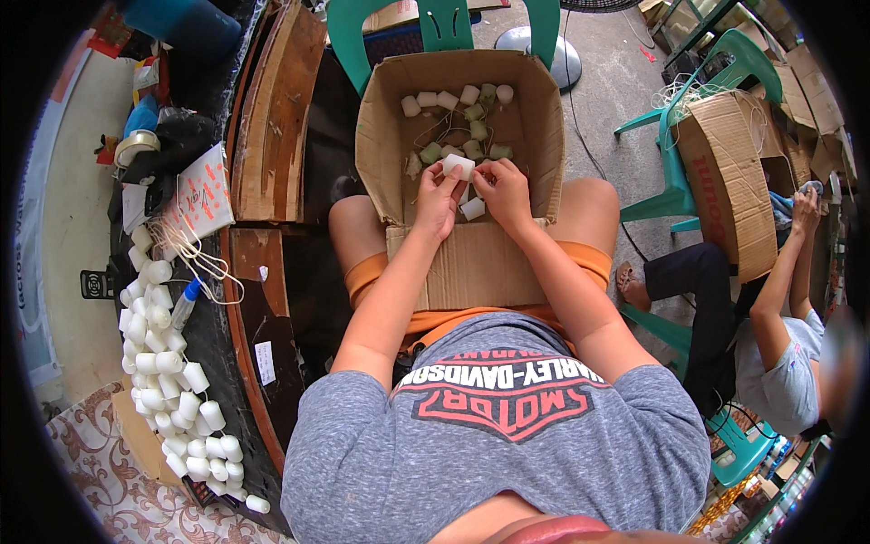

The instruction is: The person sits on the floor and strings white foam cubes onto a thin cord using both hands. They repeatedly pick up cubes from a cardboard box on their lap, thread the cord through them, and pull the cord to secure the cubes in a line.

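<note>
Over carton (pixel 471 272), left hand (pixel 439 204) pinching white cylinder (pixel 458 166); right hand (pixel 505 192): hold unclear; cylinders (pixel 478 131) below, green chair (pixel 446 25) beyond.

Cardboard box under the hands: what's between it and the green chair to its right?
Between box and chair, head view: grey floor with a black cable on it; lower down, the person's right knee too.

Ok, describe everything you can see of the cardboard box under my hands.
The cardboard box is plain brown and open-topped, with a near flap folded out toward you. White cylinders and pale green cylinders lie inside. It stands before a green chair; what supports it is hidden. Your left hand and right hand are over its near part.
</note>
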Available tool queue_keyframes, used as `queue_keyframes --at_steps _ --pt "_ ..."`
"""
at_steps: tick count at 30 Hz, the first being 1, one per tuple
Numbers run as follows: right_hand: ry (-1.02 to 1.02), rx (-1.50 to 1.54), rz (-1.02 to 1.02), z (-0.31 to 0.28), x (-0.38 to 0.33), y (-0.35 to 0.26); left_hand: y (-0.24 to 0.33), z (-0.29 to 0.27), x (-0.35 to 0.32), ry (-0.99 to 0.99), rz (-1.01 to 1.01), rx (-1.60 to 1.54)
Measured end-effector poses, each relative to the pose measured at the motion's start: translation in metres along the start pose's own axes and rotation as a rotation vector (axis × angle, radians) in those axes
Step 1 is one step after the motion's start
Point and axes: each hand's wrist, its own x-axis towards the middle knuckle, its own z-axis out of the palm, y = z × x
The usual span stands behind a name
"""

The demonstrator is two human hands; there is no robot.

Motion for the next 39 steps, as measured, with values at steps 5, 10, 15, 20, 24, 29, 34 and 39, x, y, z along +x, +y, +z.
queue_keyframes --at_steps 5,10,15,20,24,29,34,39 --pt "0.035 0.044 -0.031 0.000 0.001 -0.003 0.001 0.002 0.000 0.025 0.037 0.013" --pt "0.085 0.011 -0.181 -0.006 0.009 -0.012 -0.007 0.008 0.013 -0.079 0.410 0.724" --pt "-0.017 -0.002 -0.196 -0.031 0.033 -0.021 0.014 0.031 0.017 -0.209 0.520 0.941" --pt "-0.014 -0.074 -0.405 -0.041 0.047 -0.026 0.020 0.044 0.017 -0.251 0.526 0.968" --pt "-0.071 0.535 -0.233 -0.056 0.047 -0.055 0.012 0.031 0.015 -0.379 0.505 1.118" --pt "0.039 0.662 -0.329 -0.074 0.044 -0.088 0.014 0.022 -0.003 -0.445 0.484 1.029" --pt "0.302 0.630 -0.072 -0.072 0.067 -0.050 0.025 0.008 -0.007 -0.452 0.180 0.349" --pt "0.040 0.130 0.201 -0.046 0.027 -0.003 0.042 0.001 -0.002 -0.153 0.055 -0.082"
